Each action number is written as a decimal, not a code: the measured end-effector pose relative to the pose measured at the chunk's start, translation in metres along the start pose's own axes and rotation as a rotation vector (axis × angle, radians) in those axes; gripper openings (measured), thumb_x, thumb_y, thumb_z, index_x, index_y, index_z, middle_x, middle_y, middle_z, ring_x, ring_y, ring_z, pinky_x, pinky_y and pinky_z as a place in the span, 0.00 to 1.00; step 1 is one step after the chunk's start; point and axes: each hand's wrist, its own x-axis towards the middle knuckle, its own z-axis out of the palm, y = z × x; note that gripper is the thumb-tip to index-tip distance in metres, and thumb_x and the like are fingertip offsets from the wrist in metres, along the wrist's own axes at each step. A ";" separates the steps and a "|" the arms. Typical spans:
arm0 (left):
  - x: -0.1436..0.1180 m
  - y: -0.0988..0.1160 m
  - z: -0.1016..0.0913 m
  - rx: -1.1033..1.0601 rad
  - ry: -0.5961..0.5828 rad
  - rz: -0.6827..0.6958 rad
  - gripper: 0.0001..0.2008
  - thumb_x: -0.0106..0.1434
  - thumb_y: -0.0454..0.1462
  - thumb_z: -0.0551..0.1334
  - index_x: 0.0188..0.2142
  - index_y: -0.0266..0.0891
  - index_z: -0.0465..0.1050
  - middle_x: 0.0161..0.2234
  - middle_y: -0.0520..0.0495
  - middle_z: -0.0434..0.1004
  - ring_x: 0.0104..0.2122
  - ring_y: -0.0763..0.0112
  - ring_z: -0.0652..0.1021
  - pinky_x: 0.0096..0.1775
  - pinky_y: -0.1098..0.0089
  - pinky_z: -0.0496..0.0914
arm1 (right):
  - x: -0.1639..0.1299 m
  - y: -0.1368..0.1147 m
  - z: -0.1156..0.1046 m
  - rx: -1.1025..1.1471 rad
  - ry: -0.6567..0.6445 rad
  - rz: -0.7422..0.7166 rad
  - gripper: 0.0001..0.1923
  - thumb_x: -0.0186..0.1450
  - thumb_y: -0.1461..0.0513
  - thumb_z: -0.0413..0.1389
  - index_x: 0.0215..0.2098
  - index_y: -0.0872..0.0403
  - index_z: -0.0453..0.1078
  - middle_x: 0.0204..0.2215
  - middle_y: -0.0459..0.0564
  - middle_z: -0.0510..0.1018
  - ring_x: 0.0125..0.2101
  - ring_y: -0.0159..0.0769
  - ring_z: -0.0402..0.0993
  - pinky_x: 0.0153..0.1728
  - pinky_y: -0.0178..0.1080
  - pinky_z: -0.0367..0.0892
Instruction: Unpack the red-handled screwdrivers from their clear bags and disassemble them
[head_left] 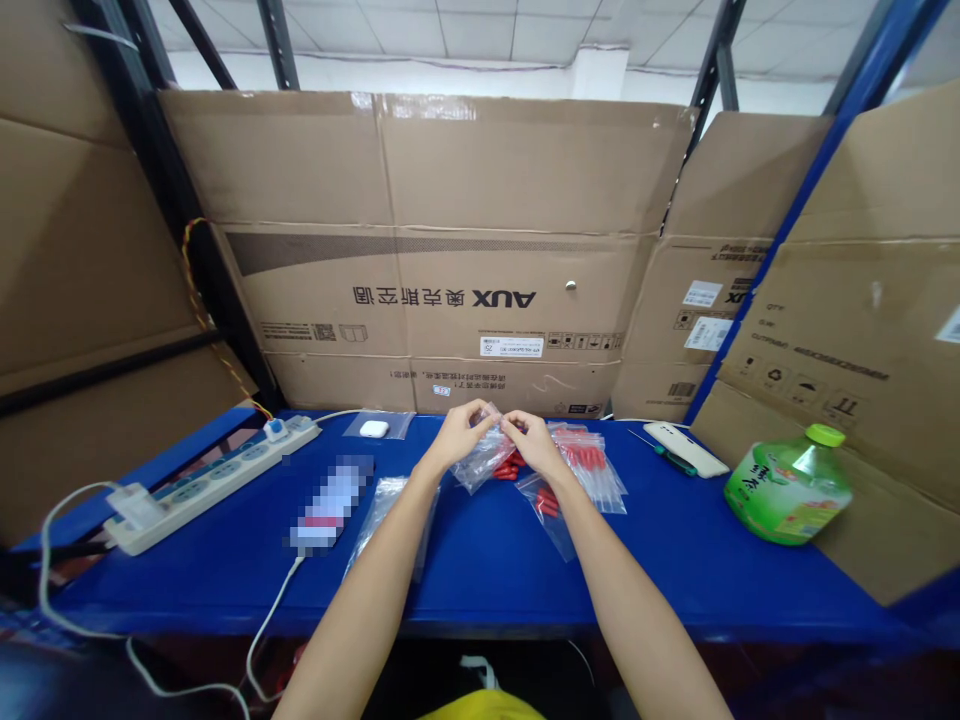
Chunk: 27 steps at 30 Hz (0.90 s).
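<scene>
Above a blue table, the left hand and the right hand meet fingertip to fingertip, each pinching the top edge of a small clear plastic bag. The bag hangs from that pinched edge, its long axis slanting down and to the left, mouth uppermost. Just beside it on the right lie bags of red parts, with a green bottle on its side well apart.

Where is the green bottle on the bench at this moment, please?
In the head view the green bottle lies tilted at the right end of the blue bench, against a cardboard box, right of the white device.
</scene>
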 end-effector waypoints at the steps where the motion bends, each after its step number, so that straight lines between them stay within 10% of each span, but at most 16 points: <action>1: 0.000 0.000 0.000 -0.009 -0.023 0.000 0.16 0.67 0.48 0.60 0.35 0.36 0.76 0.27 0.51 0.74 0.27 0.72 0.70 0.32 0.72 0.63 | 0.000 0.000 0.000 -0.005 0.002 -0.001 0.18 0.61 0.47 0.59 0.29 0.54 0.73 0.26 0.47 0.75 0.29 0.35 0.67 0.34 0.36 0.64; 27: -0.001 0.005 -0.002 -0.257 0.035 -0.113 0.20 0.62 0.51 0.65 0.38 0.35 0.78 0.32 0.46 0.79 0.26 0.73 0.72 0.29 0.72 0.66 | -0.002 -0.008 -0.003 0.144 0.110 0.077 0.20 0.54 0.47 0.66 0.30 0.54 0.76 0.24 0.46 0.76 0.25 0.34 0.67 0.28 0.36 0.63</action>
